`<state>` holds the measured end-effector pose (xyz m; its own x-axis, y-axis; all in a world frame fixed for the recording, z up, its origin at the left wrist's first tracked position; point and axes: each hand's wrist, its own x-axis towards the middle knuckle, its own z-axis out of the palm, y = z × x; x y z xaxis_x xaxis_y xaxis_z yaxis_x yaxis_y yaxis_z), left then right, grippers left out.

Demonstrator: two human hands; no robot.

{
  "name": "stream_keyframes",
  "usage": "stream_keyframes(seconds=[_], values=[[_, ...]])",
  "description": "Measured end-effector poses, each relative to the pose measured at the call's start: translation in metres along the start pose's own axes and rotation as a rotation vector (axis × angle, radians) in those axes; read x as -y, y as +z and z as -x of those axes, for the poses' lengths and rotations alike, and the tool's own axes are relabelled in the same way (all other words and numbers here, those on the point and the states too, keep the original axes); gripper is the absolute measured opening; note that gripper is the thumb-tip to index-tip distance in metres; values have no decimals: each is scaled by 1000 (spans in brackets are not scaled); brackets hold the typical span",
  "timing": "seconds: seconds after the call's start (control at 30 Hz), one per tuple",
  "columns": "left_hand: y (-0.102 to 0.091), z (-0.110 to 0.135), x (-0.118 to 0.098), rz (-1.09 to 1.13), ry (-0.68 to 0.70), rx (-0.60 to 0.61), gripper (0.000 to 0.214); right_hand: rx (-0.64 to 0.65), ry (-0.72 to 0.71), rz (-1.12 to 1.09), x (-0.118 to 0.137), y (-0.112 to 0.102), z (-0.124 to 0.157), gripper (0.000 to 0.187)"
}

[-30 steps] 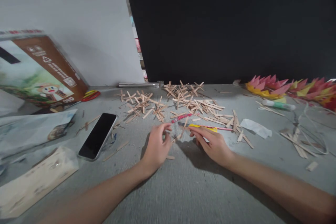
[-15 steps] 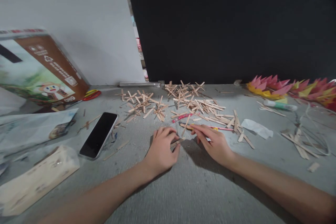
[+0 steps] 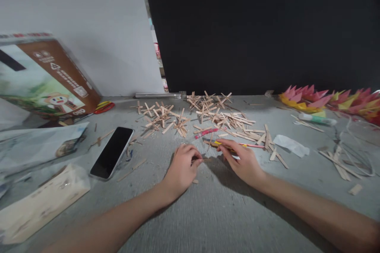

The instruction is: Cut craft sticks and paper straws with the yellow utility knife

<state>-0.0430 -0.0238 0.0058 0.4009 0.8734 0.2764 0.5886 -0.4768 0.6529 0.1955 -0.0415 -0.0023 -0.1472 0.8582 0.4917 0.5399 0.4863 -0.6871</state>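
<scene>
My left hand (image 3: 183,167) rests near the middle of the table, closed, with thumb and fingertips pinching a thin wooden craft stick (image 3: 206,160) that points right. The short end of another stick (image 3: 195,181) lies below that wrist. Facing it, my right hand (image 3: 241,162) is closed around a yellow-and-dark craft knife (image 3: 219,142); its blade points left, and the fingers cover much of its handle. A thin stick (image 3: 211,139) crosses by the blade. Behind my right fingers lies a pink pencil (image 3: 253,146), partly covered.
Star-shaped bundles of craft sticks (image 3: 162,115) and loose sticks (image 3: 233,118) spread behind my hands. A phone (image 3: 112,153) and a plastic packet (image 3: 44,203) lie left. Right are a white paper scrap (image 3: 291,145), a glue stick (image 3: 317,119) and pink-yellow paper flowers (image 3: 308,99).
My left hand has shifted slightly left and turned the stick nearly level. A stick end now shows below it. My right hand has moved slightly, staying by the knife.
</scene>
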Motion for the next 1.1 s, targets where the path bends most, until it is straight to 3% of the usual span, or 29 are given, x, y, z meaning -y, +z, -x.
stream_keyframes(seconds=[0.67, 0.93, 1.1], values=[[-2, 1, 0, 25, 4, 10, 14, -9, -6, 26, 5, -1, -3, 25], [0, 2, -5, 178, -136, -124, 36, -2, -11, 33, 3, -1, -3, 26], [-3, 0, -7, 194, -197, -158, 39, 10, -29, 41, 1, -1, -3, 27]])
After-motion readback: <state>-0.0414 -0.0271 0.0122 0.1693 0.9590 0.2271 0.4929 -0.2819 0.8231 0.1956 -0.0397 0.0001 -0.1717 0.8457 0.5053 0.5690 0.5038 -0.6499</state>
